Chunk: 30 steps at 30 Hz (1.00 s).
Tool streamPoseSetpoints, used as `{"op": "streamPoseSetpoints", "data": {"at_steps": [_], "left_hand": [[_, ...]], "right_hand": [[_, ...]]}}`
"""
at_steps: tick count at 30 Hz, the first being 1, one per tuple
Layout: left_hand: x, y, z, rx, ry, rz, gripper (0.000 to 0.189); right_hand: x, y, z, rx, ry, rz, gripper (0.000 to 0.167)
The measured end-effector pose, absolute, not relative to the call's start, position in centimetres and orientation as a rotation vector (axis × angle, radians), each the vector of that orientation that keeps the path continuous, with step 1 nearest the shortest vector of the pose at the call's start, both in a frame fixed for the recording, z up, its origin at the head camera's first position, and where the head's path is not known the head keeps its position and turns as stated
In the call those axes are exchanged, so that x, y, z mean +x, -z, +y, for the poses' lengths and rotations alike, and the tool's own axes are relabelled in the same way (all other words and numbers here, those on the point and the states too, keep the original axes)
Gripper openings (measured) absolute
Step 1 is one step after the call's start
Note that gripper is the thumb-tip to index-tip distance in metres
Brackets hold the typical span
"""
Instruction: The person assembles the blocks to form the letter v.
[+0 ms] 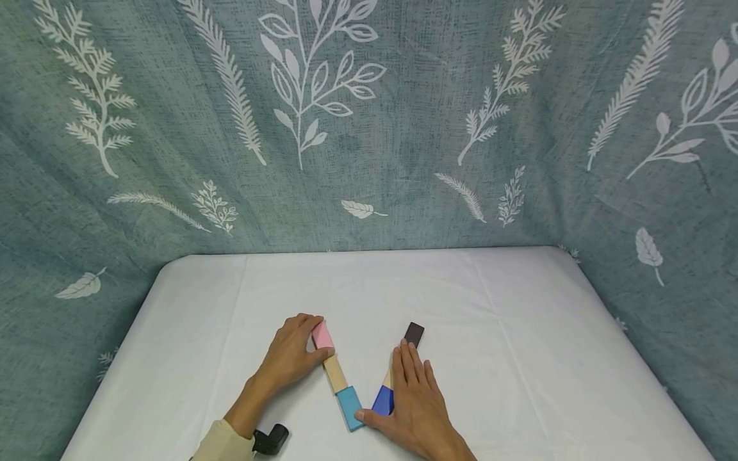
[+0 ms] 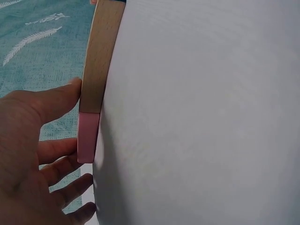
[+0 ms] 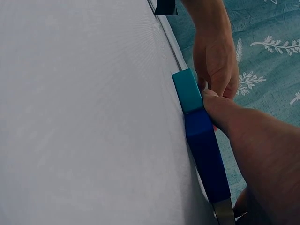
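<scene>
A row of small blocks forms a V on the white table. Down its left arm run a pink block (image 1: 323, 335), a natural wood block (image 1: 336, 374) and a teal block (image 1: 349, 408). A blue block (image 1: 383, 401), a partly covered wood block (image 1: 388, 378) and a dark block (image 1: 414, 333) make the right arm. My left hand (image 1: 293, 351) touches the pink block with its fingers, the thumb at the pink and wood joint. My right hand (image 1: 416, 406) lies with straight fingers along the right arm. Its thumb touches the teal block (image 3: 188, 91), which meets the blue block (image 3: 206, 154).
A white cloth covers the table (image 1: 536, 358). Behind it and at both sides hangs a green-blue curtain (image 1: 403, 192) with white leaf prints. A black wrist camera (image 1: 272, 440) sits at the left sleeve, close over the table.
</scene>
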<state>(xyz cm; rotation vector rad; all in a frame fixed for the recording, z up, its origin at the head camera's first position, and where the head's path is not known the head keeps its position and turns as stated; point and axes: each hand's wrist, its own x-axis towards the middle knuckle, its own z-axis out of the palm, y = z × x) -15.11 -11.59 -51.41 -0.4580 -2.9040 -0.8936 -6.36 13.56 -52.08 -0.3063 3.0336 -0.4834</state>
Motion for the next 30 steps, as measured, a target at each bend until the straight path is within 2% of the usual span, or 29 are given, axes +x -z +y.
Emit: {"op": "streamPoseSetpoints", "data": {"at_steps": [10, 21, 30], "left_hand": [[-15.05, 51.45, -11.62, -0.480, 0.888, -2.896, 0.063], [-15.03, 51.46, -11.90, -0.498, 0.906, -2.934, 0.080], [-15.04, 51.43, -11.87, -0.494, 0.914, -2.924, 0.079]], "right_hand": [[-6.44, 52.00, 13.59, -0.305, 0.485, 3.030, 0.133], [-6.37, 51.94, 13.57, -0.310, 0.494, 3.022, 0.132], [-6.36, 51.87, 13.59, -0.314, 0.489, 3.023, 0.132]]}}
